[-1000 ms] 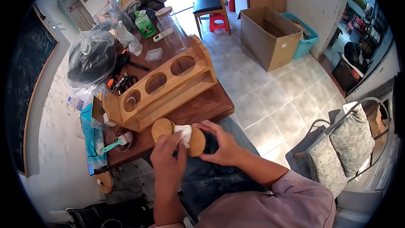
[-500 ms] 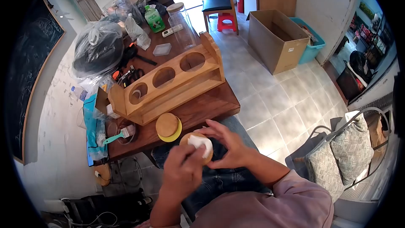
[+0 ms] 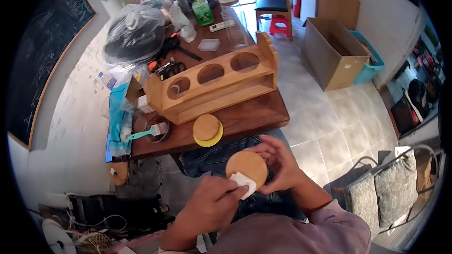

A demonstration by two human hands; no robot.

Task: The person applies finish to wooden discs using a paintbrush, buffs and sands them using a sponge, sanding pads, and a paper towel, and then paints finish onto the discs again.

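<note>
hands [image 3: 213,201] [image 3: 284,167] half-closed: cloth [image 3: 245,186] left, disc [image 3: 246,164] right

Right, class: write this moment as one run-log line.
left hand: white cloth against wooden disc | right hand: holds its edge | table: wooden rack, second disc

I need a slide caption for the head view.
Left hand holds a white cloth against a round wooden disc in the right hand; a wooden rack stands on the table.
</note>
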